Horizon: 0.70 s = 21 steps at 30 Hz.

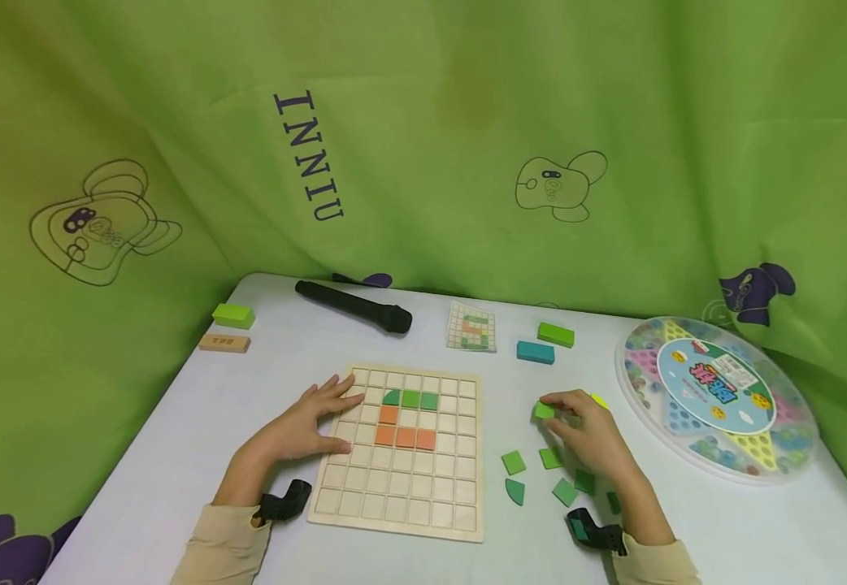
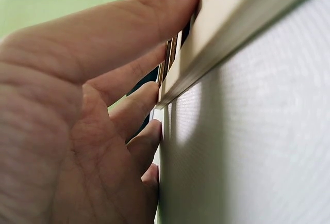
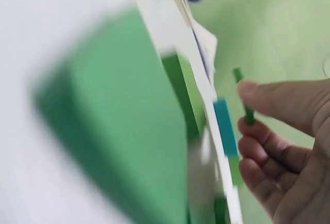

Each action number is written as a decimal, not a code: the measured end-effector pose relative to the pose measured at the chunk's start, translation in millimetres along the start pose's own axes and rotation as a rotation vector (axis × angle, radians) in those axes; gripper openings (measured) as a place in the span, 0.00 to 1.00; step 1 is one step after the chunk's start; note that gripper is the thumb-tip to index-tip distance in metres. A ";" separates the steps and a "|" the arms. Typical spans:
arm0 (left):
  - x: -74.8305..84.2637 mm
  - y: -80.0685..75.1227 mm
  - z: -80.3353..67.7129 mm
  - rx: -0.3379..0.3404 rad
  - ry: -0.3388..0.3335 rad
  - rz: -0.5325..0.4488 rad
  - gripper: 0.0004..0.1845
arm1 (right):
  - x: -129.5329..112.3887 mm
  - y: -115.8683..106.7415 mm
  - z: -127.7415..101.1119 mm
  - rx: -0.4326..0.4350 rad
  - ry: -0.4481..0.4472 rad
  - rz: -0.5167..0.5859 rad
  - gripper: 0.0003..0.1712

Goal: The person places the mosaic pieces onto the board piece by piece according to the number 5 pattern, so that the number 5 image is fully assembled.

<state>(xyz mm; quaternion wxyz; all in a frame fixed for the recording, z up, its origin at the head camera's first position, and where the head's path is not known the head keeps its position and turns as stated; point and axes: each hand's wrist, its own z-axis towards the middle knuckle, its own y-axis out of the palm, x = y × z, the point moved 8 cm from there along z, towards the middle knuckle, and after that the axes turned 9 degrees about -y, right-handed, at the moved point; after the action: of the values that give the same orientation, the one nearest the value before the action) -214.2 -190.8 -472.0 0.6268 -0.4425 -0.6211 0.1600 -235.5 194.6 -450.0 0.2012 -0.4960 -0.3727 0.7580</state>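
Note:
A square wooden grid board [image 1: 394,502] lies on the table. In its upper cells are a dark green quarter-circle tile [image 1: 392,397], two green squares beside it, and several orange square tiles [image 1: 405,437]. My left hand [image 1: 299,422] rests at the board's left edge with fingers spread; in the left wrist view its thumb [image 2: 139,20] lies along the board's side. My right hand [image 1: 588,431] pinches a green square tile [image 1: 543,411] between thumb and fingertips. In the right wrist view that tile [image 3: 249,113] is edge-on. Loose green tiles [image 1: 514,462] lie around that hand.
A small pattern card [image 1: 472,327] lies behind the board, with a blue block [image 1: 536,352] and green block [image 1: 556,334] to its right. A black microphone [image 1: 350,305] is at the back left. A round marble-game box [image 1: 716,398] stands at right; blocks [image 1: 225,343] sit far left.

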 end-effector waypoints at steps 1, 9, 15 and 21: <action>0.1 0.7 0.1 -0.001 0.001 -0.004 0.42 | -5.2 3.5 2.2 -0.011 -0.013 0.021 0.17; -0.6 0.4 -2.4 0.008 0.001 0.005 0.42 | -56.8 41.1 35.7 -0.131 -0.128 0.129 0.16; 0.8 -0.2 -2.7 0.008 0.009 0.010 0.41 | -77.2 69.1 60.5 -0.225 -0.159 0.126 0.13; 2.6 -1.8 -1.8 0.020 0.028 0.017 0.41 | -85.2 86.8 75.0 -0.290 -0.159 0.047 0.12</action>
<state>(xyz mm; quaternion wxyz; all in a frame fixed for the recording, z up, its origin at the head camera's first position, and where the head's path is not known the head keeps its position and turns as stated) -212.7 -190.5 -468.7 0.6383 -0.4437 -0.6070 0.1650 -261.1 54.1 -447.8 0.0794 -0.4672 -0.4812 0.7375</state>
